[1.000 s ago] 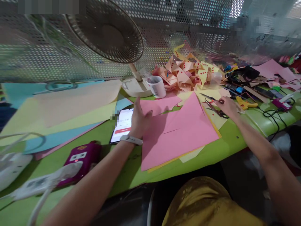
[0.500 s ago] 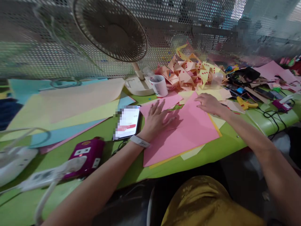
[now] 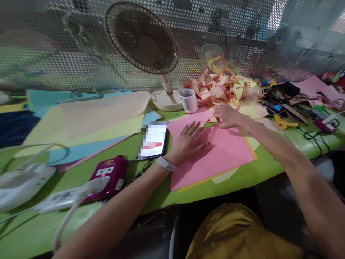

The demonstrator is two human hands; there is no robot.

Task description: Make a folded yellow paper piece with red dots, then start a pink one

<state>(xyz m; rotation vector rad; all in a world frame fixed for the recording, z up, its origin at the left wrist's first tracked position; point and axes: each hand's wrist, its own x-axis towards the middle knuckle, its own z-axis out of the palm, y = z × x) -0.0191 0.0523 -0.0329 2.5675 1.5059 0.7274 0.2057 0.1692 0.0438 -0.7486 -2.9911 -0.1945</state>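
A pink paper sheet (image 3: 223,154) lies on the green table (image 3: 151,194) over yellow sheets. My left hand (image 3: 188,140) rests flat on its left part, fingers spread, a white band on the wrist. My right hand (image 3: 228,116) sits at the sheet's far corner, fingers curled on the paper's edge. A lit phone (image 3: 153,141) lies just left of my left hand. Behind the sheet is a heap of folded orange and yellow paper shapes (image 3: 223,84) with red dots.
A desk fan (image 3: 142,39) and a white cup (image 3: 189,100) stand at the back. Large coloured sheets (image 3: 88,122) cover the left. A purple device (image 3: 107,176) and a white power strip (image 3: 61,199) lie near left. Tools, a yellow glue gun (image 3: 285,123) and cables crowd the right.
My right hand left the scissors at the right and moved left onto the pink sheet's far corner. My left hand came down flat on the sheet. The view shifted left.
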